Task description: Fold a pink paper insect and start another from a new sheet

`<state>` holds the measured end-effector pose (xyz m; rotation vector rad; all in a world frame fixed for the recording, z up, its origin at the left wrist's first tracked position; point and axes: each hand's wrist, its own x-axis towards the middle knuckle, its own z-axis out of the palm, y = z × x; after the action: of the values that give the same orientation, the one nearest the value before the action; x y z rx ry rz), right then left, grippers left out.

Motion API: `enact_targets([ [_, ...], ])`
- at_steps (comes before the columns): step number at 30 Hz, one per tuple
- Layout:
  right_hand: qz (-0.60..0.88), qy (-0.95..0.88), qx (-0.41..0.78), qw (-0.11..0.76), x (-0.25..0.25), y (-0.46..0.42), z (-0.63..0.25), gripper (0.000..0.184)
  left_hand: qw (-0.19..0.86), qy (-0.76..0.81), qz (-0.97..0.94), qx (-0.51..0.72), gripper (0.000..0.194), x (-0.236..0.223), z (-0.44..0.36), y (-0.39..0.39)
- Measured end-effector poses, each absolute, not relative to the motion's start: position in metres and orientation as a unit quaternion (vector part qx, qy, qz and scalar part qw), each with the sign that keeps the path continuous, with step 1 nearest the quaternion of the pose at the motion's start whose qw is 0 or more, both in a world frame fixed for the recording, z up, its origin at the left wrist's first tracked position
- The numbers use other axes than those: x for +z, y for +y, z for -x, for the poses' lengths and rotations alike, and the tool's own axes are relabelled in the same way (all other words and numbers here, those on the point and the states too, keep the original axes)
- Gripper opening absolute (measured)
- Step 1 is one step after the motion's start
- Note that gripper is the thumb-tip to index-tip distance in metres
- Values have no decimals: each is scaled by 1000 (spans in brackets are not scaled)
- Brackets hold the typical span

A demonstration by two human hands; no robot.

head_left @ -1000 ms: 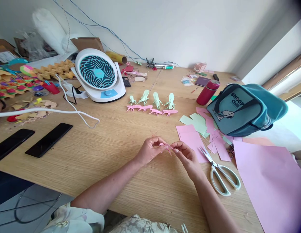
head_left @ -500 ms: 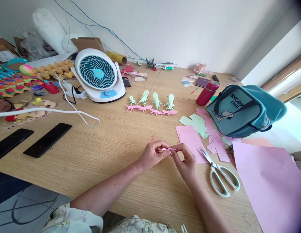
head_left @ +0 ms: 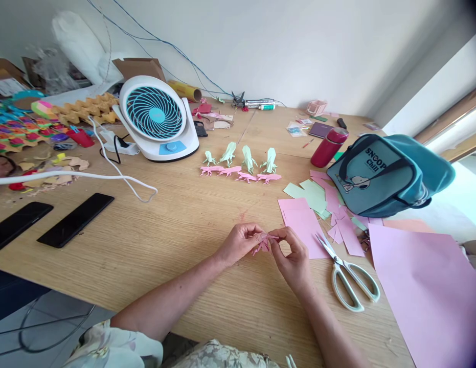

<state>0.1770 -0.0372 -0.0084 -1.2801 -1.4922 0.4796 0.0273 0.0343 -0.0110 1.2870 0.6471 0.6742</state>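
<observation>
Between my two hands is a small pink origami insect (head_left: pixel 264 245), its thin folded legs hanging down over the wooden table (head_left: pixel 176 220). My left hand (head_left: pixel 241 243) pinches its left side between thumb and fingers. On the right end, my right hand (head_left: pixel 293 255) pinches it with thumb and index finger. Fingers cover part of the folded body. Farther back stand a row of pink origami insects (head_left: pixel 247 177) and, just behind them, several pale green origami insects (head_left: pixel 248 157). Pink paper sheets (head_left: pixel 302 225) lie beside my right hand.
White-handled scissors (head_left: pixel 347 278) lie open right of my right forearm, near a large pink sheet (head_left: pixel 425 286). A teal bag (head_left: pixel 379 174) and red bottle (head_left: pixel 330 147) stand at right. A fan (head_left: pixel 157 117), white cable (head_left: pixel 107 176) and two black phones (head_left: pixel 76 220) are at left.
The pink origami insect has been turned in my fingers, so its legs now show hanging below. Both hands stay in nearly the same place.
</observation>
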Motion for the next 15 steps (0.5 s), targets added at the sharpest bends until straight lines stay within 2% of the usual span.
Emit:
enact_targets([
  [15,532,-625,227,524,-6,-37,-179,18,728,303,-545,283,39,-9,-28,34],
])
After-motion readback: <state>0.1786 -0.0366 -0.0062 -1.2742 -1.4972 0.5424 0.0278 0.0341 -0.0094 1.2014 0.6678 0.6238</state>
